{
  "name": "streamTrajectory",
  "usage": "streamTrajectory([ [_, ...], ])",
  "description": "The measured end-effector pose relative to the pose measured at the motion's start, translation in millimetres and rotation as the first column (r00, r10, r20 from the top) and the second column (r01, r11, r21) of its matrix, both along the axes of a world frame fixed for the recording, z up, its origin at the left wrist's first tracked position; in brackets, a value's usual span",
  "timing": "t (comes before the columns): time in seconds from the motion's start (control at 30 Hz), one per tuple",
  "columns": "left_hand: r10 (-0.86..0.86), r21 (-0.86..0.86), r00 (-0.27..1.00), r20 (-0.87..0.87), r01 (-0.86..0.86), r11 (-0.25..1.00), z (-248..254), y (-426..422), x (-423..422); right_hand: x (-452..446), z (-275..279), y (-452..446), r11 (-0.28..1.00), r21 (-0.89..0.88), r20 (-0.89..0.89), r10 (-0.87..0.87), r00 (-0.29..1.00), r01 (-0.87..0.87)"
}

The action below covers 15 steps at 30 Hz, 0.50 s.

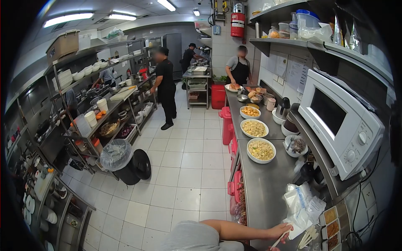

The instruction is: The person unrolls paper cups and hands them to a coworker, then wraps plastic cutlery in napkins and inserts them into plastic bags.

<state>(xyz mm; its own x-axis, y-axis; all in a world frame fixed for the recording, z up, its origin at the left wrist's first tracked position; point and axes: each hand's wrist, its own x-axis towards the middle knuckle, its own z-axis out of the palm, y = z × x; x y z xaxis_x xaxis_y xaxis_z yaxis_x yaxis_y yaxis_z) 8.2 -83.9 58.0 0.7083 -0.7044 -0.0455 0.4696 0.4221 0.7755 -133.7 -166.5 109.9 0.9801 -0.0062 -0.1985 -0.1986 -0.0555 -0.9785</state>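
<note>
My left hand (279, 232) reaches in from the bottom over the steel counter, its fingers closed round a thin pale stick-like handle (277, 242). What kind of utensil it is cannot be made out. Just beyond the fingers lie white plastic bags (298, 209), crumpled and partly spread. To the right of the hand is a bunch of pale plastic cutlery (308, 237). Beside that stands a container with compartments of orange and brown seasonings (333, 228). My right hand is out of frame.
Three filled white bowls, the nearest a bowl of pale diced food (261, 150), line the steel counter (261, 184). A microwave (341, 123) juts out on a shelf at right. One person (239, 67) stands at the counter's far end, another (164, 85) in the aisle. A bin (125, 167) stands left.
</note>
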Motion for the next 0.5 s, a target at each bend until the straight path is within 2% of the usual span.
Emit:
streamTrajectory([
  [0.03, 0.0, 0.071, 1.0, 0.016, -0.001, 0.997, -1, 2, 2, 1, -3, 3, 1.0, -0.006, 0.003, -0.002, 1.0, 0.002],
  [0.13, -0.014, 0.09, 0.996, 0.089, 0.006, 0.996, -7, 1, -14, 8, -16, 6, 0.999, -0.015, 0.025, -0.047, 0.999, 0.048],
  [0.2, 0.055, 0.021, 0.998, 0.018, -0.056, 0.998, -50, -26, -12, 11, -27, 3, 0.996, -0.021, 0.044, -0.087, 0.995, 0.088],
  [0.23, 0.092, -0.011, 0.996, -0.017, -0.092, 0.996, -50, -28, -12, 12, -32, 1, 0.992, -0.033, 0.058, -0.118, 0.991, 0.12],
  [0.27, 0.098, 0.036, 0.995, -0.031, -0.097, 0.995, -52, -23, -11, 13, -37, -1, 0.991, -0.027, 0.063, -0.132, 0.989, 0.134],
  [0.33, 0.111, 0.13, 0.992, -0.061, -0.103, 0.986, -7, 5, -22, 16, -44, -5, 0.984, -0.035, 0.079, -0.172, 0.982, 0.175],
  [0.43, 0.046, 0.078, 0.979, -0.2, -0.031, 0.996, -14, 8, -14, 15, -53, -10, 0.973, -0.047, 0.094, -0.221, 0.971, 0.226],
  [0.5, 0.05, 0.065, 0.981, -0.186, -0.038, 0.997, -18, 11, -12, 14, -56, -8, 0.97, -0.054, 0.091, -0.232, 0.968, 0.237],
])
